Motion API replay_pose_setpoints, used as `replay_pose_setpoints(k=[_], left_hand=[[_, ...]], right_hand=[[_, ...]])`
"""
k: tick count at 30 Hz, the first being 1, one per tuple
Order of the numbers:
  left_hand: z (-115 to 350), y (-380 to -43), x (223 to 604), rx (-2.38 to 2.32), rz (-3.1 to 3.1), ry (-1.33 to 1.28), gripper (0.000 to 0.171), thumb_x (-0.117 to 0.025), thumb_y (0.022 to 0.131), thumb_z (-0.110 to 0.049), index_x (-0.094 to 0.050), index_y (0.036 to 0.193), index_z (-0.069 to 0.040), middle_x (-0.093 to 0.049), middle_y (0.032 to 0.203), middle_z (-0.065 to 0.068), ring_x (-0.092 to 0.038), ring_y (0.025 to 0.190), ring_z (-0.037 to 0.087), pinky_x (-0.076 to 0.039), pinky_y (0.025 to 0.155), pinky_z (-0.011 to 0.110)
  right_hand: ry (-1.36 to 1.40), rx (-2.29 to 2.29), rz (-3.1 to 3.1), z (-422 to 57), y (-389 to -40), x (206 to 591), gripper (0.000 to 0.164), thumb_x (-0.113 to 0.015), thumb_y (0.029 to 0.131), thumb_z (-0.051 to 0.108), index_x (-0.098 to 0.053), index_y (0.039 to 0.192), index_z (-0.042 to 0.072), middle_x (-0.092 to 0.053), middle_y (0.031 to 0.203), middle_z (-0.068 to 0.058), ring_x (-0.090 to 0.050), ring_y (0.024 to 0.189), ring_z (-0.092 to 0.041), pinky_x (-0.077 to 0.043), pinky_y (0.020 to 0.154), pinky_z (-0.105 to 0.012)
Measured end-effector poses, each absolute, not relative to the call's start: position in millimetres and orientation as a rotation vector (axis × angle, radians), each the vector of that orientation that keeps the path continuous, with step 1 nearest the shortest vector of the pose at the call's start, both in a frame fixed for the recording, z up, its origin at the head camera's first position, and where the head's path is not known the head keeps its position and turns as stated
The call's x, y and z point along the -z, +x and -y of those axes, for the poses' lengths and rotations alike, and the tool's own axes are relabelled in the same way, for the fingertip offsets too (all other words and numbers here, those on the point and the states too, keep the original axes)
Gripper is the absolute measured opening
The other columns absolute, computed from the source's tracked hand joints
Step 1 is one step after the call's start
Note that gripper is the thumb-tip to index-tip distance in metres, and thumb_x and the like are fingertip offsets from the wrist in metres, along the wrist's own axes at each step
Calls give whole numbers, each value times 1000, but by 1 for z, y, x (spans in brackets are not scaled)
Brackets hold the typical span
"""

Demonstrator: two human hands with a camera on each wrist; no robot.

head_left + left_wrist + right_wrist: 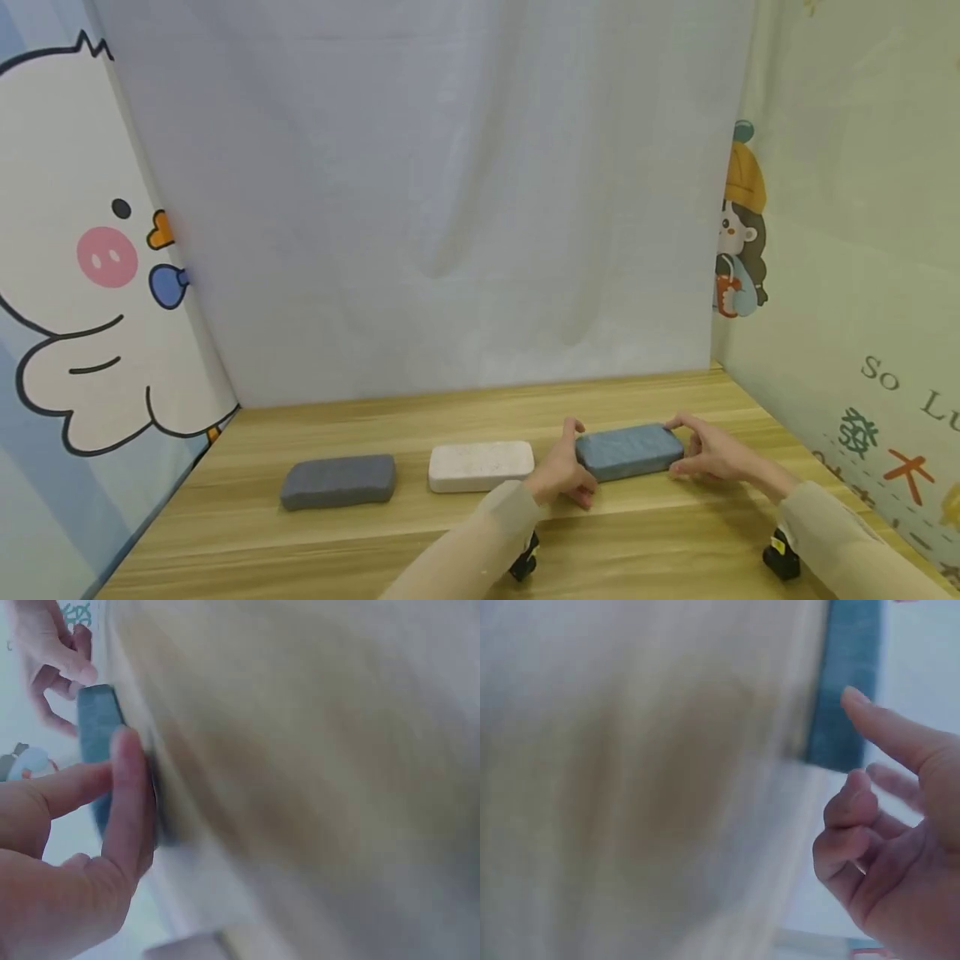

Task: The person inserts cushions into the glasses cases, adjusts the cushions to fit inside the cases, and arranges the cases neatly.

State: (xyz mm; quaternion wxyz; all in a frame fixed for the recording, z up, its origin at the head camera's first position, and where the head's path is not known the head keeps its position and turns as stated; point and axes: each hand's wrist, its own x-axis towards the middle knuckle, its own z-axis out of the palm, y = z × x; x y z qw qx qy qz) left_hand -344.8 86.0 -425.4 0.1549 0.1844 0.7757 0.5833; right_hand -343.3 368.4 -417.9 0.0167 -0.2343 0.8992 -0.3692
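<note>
A blue rectangular block (630, 452) with softly rounded edges is at the right of the wooden table, its right end angled slightly away. My left hand (561, 471) holds its left end, thumb on the near side and a finger at the far corner. At the right end, my right hand (716, 452) holds the corners between thumb and forefinger; in the right wrist view its other fingers (847, 844) are curled below the block's end. Left of the blue block lie a white block (482, 465) and a dark grey block (339, 482) of similar shape, neither touched.
The wood-grain table (300, 546) ends at a hanging white cloth (450, 208) behind. A printed curtain with a cartoon duck (90, 250) stands at the left, and a pale green printed sheet (840, 250) borders the right. Black wrist devices (782, 558) sit under both forearms.
</note>
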Motion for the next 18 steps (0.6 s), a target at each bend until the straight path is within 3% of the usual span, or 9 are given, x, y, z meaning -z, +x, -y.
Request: replay_pose_setpoints(k=[4,9,12,14,18], left_hand=[[-63,-349,407,-1532,-2437,617,58,-66,87,-2,-33,134,-10,-67,81,28,-64,57,33,-58,54,37],[-24,-350,374,-1361,-2703,730,51,-55,98,-36,-39,139,-10,-62,118,23,-63,103,36,-56,80,44],[0,-349,357,-1326,-2797,787,54,-46,101,-42,-39,143,-9,-50,139,23,-53,123,39,-49,99,52],[15,-348,349,-1321,-2840,822,55,-41,102,-42,-37,144,-7,-42,147,23,-41,135,43,-37,109,58],[44,-343,339,-1263,-2959,811,58,-36,103,-45,-34,149,-10,-25,158,20,-12,148,42,-12,113,72]], right_hand=[[-585,1068,-2950,-352,-338,395,64,-66,92,22,-37,139,-9,-57,72,-11,-47,43,-10,-41,36,-24],[-478,1063,-3092,-328,-335,364,68,-53,99,34,-27,146,-7,-61,112,-27,-64,84,-30,-56,62,-39],[-508,1073,-3179,-319,-333,348,70,-47,102,36,-18,150,-5,-49,133,-34,-57,110,-44,-53,84,-54],[-526,1086,-3232,-312,-334,338,72,-44,102,38,-11,153,-1,-39,143,-35,-49,122,-50,-45,94,-63],[-591,1055,-3343,-296,-339,324,72,-44,102,41,-7,156,10,-23,156,-27,-32,138,-49,-31,108,-67]])
